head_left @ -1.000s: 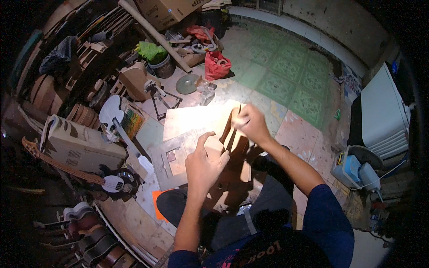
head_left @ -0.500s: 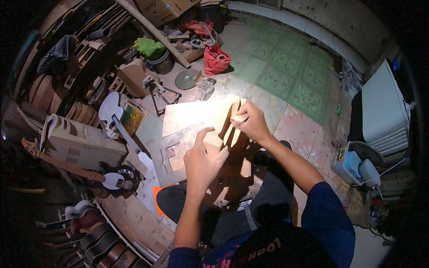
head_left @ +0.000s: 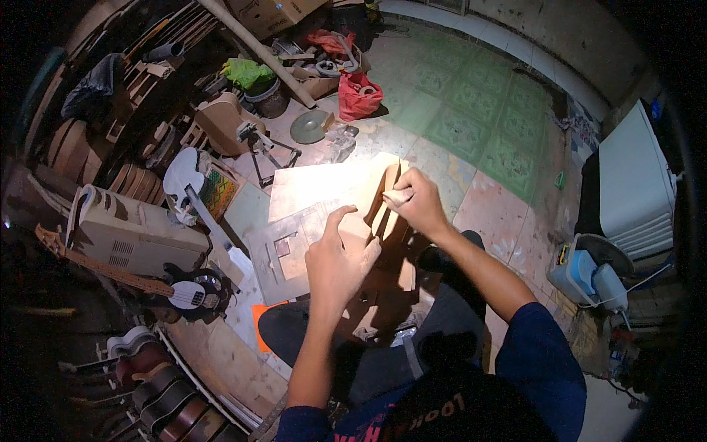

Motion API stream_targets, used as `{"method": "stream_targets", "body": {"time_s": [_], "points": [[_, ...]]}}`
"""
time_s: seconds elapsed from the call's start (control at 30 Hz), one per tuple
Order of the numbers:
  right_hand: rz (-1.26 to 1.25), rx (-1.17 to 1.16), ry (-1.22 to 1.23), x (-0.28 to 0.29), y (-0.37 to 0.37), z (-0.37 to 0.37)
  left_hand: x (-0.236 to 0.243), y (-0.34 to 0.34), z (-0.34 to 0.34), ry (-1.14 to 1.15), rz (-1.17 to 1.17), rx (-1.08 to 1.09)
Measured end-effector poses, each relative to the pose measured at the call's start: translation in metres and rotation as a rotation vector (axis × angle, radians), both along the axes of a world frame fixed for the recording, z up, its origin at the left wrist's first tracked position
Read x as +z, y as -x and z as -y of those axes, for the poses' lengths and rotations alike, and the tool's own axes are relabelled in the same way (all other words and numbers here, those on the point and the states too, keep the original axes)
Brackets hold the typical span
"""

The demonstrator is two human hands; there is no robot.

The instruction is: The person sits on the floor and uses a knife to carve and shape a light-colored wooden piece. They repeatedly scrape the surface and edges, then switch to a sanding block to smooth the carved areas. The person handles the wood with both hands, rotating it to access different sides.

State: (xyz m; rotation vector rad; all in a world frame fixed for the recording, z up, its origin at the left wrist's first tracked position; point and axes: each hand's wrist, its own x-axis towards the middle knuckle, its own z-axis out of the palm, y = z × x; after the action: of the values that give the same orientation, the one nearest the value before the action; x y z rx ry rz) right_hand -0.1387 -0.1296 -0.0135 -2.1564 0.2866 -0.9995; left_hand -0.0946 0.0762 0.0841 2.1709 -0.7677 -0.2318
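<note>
A pale wooden piece (head_left: 379,193) with a curved dark edge stands out in the lamplight in front of me. My left hand (head_left: 333,259) grips its near end, index finger over the top and thumb along the side. At its right edge my right hand (head_left: 417,208) is closed in a pinch, fingertips against the wood. What the pinch holds, if anything, is too small to make out. Under the wood and to its left lie a brightly lit pale board (head_left: 305,188) and a flat grey plate (head_left: 269,254) with a rectangular cutout.
At left are a dark electric guitar (head_left: 195,293), a white guitar body (head_left: 184,177) and several guitar bodies (head_left: 158,390) on a rack. Beyond the board are a small black stand (head_left: 269,158), a round disc (head_left: 309,127) and a red bag (head_left: 359,97). A grey bin (head_left: 582,272) stands right.
My right hand has shifted very slightly along the wood's edge. My left hand keeps its grip, and the whole view has moved a little.
</note>
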Motion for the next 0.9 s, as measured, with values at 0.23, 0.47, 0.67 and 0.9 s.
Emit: {"method": "stream_targets", "body": {"time_s": [0.23, 0.47, 0.67, 0.9], "points": [[0.053, 0.004, -0.056, -0.009, -0.002, 0.002, 0.001, -0.001, 0.001, 0.004, 0.007, -0.012], [0.049, -0.060, -0.155, -0.003, -0.004, -0.001, -0.002, 0.001, 0.000, 0.022, 0.045, 0.010], [0.018, -0.221, -0.173, 0.013, -0.012, 0.012, 0.003, 0.000, 0.000, -0.007, -0.019, -0.005], [-0.027, -0.160, -0.247, 0.024, -0.012, 0.023, 0.005, 0.000, -0.001, -0.035, 0.031, -0.001]]}}
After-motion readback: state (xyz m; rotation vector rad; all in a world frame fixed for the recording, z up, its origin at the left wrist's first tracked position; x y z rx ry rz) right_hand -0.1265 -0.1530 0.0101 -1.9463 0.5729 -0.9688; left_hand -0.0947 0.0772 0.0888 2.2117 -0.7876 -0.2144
